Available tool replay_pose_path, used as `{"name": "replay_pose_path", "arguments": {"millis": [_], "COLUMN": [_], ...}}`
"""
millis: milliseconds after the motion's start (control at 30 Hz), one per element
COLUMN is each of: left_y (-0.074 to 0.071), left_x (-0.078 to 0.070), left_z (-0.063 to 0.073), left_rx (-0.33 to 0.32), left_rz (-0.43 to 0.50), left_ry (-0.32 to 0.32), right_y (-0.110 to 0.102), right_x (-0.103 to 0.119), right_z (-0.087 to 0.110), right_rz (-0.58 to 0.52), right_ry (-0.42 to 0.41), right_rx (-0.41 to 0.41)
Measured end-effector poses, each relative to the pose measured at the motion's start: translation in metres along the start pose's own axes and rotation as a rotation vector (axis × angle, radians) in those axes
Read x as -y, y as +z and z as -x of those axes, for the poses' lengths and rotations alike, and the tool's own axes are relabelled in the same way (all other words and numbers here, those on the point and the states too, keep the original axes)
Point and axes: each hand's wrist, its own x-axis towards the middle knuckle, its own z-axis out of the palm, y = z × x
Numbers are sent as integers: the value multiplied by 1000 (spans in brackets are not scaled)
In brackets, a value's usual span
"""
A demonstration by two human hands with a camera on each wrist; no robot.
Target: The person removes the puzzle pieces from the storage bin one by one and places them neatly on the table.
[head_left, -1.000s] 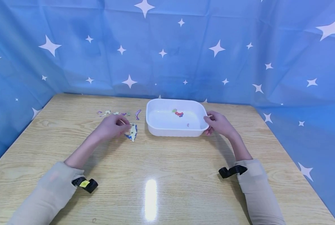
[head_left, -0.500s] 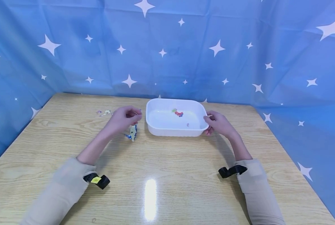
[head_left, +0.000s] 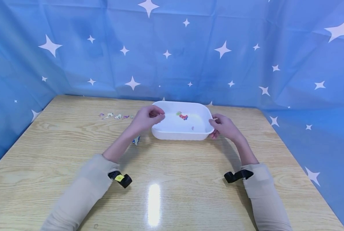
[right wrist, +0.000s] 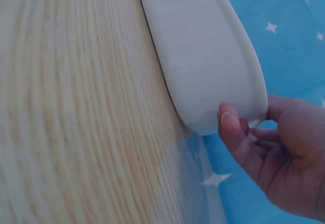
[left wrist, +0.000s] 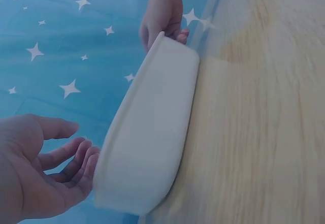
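My left hand (head_left: 148, 118) hovers over the left rim of the white plastic tub (head_left: 177, 136). Its fingers are bent, with thumb and fingertips close together in the head view; I cannot tell whether a small piece sits between them. Thumb and fingertips of my right hand (head_left: 224, 125) grip the tub's right end, seen at close range in the right wrist view on the tub wall (right wrist: 203, 56). Inside the tub lie a red and blue cutout (head_left: 184, 117), a green bit (head_left: 179, 113) and a tiny pinkish piece (head_left: 192, 128).
Several small flat cutouts, among them a white one (head_left: 118, 116) and a purple one (head_left: 126, 117), lie in a row left of the tub. A blue and white cutout (head_left: 136, 140) shows beside my left forearm. The wooden table (head_left: 189, 179) ends at a blue star-patterned cloth (head_left: 172, 70).
My left hand has moved right, from above the blue and white cutout to the tub's left rim. My right hand and the tub have stayed where they were.
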Motion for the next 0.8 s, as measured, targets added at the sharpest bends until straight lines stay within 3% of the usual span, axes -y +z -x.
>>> {"name": "replay_pose_path", "arguments": {"millis": [333,800], "left_y": [34,70], "left_x": [-4,-3], "left_z": [-14,-46], "left_rx": [29,75], "left_rz": [-18,-20], "left_ry": [-5,-76], "right_y": [1,0], "right_x": [-1,-2], "right_z": [-1,-1], "right_rz": [-8,-3], "right_ry": [-3,-1], "right_rx": [0,0]}}
